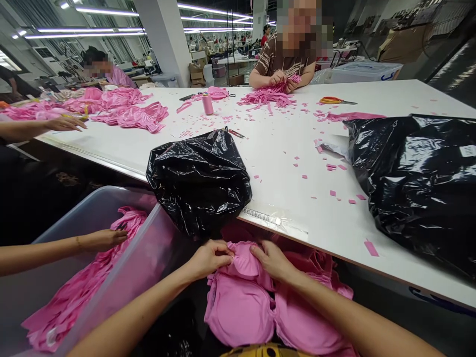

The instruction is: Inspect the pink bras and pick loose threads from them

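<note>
Low in front of me, below the table edge, my left hand [208, 259] pinches the left side of a pink bra [242, 262]. On its right side, my right hand [274, 261] is closed on the same bra, thumb on top and fingers partly hidden behind the fabric. Under it, more pink padded bras [238, 310] lie on my lap with their cups facing up. Just beyond my left hand, a black plastic bag [199, 181] hangs over the table edge.
A clear plastic bin [152, 238] with pink garments stands left; another person's hand [106, 239] reaches into it. Across the white table [275, 173], a person handles pink straps [269, 96]. Orange scissors [336, 100], a thread cone [207, 104] and a large black bag [416, 178] lie around.
</note>
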### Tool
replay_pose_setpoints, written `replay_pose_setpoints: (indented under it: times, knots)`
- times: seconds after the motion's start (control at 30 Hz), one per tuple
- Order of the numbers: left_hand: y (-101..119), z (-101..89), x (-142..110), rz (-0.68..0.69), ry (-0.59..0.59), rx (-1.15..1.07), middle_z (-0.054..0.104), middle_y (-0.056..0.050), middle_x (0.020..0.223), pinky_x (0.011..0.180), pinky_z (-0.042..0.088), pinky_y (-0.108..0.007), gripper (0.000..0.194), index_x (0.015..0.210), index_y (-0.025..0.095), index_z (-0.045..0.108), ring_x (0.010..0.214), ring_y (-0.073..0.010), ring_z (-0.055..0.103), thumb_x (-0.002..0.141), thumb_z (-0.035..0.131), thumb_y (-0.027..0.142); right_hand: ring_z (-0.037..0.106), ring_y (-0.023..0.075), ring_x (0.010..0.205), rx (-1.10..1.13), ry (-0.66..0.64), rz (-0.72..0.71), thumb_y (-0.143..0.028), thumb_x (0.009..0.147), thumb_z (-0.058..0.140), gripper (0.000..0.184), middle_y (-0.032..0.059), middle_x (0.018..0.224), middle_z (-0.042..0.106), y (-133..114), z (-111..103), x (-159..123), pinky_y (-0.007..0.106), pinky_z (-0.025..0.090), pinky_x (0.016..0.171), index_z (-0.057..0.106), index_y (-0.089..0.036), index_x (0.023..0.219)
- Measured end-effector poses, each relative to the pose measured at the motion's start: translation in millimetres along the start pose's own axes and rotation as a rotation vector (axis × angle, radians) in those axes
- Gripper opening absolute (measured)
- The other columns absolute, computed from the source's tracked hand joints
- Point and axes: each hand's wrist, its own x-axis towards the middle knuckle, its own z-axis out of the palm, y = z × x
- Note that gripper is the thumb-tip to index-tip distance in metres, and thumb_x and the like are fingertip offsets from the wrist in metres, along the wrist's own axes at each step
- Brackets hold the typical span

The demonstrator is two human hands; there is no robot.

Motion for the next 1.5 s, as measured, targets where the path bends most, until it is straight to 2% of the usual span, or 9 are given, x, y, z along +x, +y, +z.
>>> replay_pose_setpoints:
  times: [0.13, 0.27, 0.33, 0.53, 0.77, 0.97, 1.07, 1.27, 1.5]
  knots:
    - [-9, 8.2, 2, -0.01, 0.144, 0.015, 0.062, -0.001, 0.069, 0.063, 0.04, -0.021, 0.011, 0.067, 0.012, 0.068, 0.066, -0.0121, 0.054, 0.066, 0.056, 0.011, 0.059, 0.0208, 0.077, -0.046, 0.062, -0.095, -0.024, 0.084, 0.046, 0.019, 0.0096, 0.085, 0.063, -3, -6, -9, 0.031, 0.045, 0.067, 0.059, -0.013, 0.091]
    - [-8, 12.3, 4, -0.021, 0.158, 0.012, 0.062, -0.001, 0.066, 0.06, 0.041, -0.02, 0.01, 0.063, 0.013, 0.067, 0.064, -0.0119, 0.055, 0.063, 0.057, 0.01, 0.057, 0.0169, 0.074, -0.174, 0.204, -0.569, -0.017, 0.086, 0.045, 0.015, 0.0066, 0.082, 0.061, -8, -9, -23, 0.027, 0.045, 0.065, 0.061, -0.018, 0.087]
    - [-5, 12.1, 5, -0.012, 0.157, 0.005, 0.061, -0.001, 0.066, 0.059, 0.041, -0.02, 0.009, 0.062, 0.013, 0.067, 0.063, -0.0116, 0.054, 0.064, 0.059, 0.011, 0.055, 0.0141, 0.064, -0.215, 0.181, -0.676, -0.018, 0.087, 0.046, 0.016, 0.004, 0.072, 0.059, -12, -6, -25, 0.023, 0.043, 0.058, 0.062, -0.018, 0.082]
    - [0, 10.0, 4, 0.017, 0.121, 0.047, 0.058, 0.001, 0.065, 0.059, 0.039, -0.02, 0.009, 0.062, 0.014, 0.066, 0.064, -0.0106, 0.052, 0.065, 0.059, 0.012, 0.055, 0.0123, 0.067, -0.346, 0.076, -0.731, -0.019, 0.089, 0.046, 0.017, 0.0034, 0.077, 0.059, -19, 5, -9, 0.021, 0.041, 0.059, 0.062, -0.017, 0.093]
    - [-7, 12.0, 3, -0.014, 0.102, 0.046, 0.056, 0.001, 0.068, 0.061, 0.039, -0.02, 0.009, 0.056, 0.014, 0.063, 0.067, -0.0115, 0.052, 0.063, 0.059, 0.009, 0.046, 0.0106, 0.055, -0.509, -0.07, -0.903, -0.019, 0.089, 0.044, 0.018, 0.0007, 0.068, 0.055, -20, -2, 6, 0.022, 0.032, 0.048, 0.058, -0.015, 0.078]
    - [17, 4.0, -7, 0.132, -0.003, 0.133, 0.059, -0.002, 0.079, 0.067, 0.04, -0.021, 0.012, 0.058, 0.014, 0.061, 0.072, -0.0122, 0.052, 0.066, 0.053, 0.009, 0.044, 0.0143, 0.058, -0.568, 0.014, -1.072, -0.014, 0.088, 0.034, 0.02, 0.0045, 0.07, 0.054, -31, -6, -1, 0.025, 0.029, 0.045, 0.053, -0.014, 0.082]
    - [31, 1.9, -17, 0.139, 0.021, 0.214, 0.057, -0.001, 0.073, 0.066, 0.039, -0.022, 0.012, 0.06, 0.014, 0.059, 0.069, -0.0123, 0.049, 0.065, 0.049, 0.008, 0.043, 0.015, 0.058, -0.563, 0.063, -1.145, -0.01, 0.087, 0.03, 0.024, 0.0045, 0.067, 0.05, -39, -4, -8, 0.025, 0.03, 0.046, 0.051, -0.015, 0.077]
    - [17, 13.9, -23, -0.125, -0.031, -0.2, 0.043, 0.004, 0.059, 0.048, 0.03, -0.019, 0.001, 0.062, 0.013, 0.049, 0.053, -0.0073, 0.037, 0.061, 0.048, 0.013, 0.042, 0.0149, 0.059, -0.494, 0.082, -1.121, -0.014, 0.086, 0.035, 0.018, 0.0042, 0.068, 0.051, -46, -3, -8, 0.025, 0.032, 0.048, 0.052, -0.015, 0.079]
    - [0, 30.2, -8, -0.062, 0.107, -0.28, 0.048, 0.004, 0.066, 0.051, 0.034, -0.017, 0.019, 0.071, 0.014, 0.046, 0.058, -0.008, 0.043, 0.054, 0.048, 0.006, 0.043, 0.0158, 0.062, -0.54, -0.017, -1.077, -0.012, 0.082, 0.038, 0.017, 0.0064, 0.075, 0.055, -41, 1, -5, 0.027, 0.035, 0.052, 0.055, -0.014, 0.079]
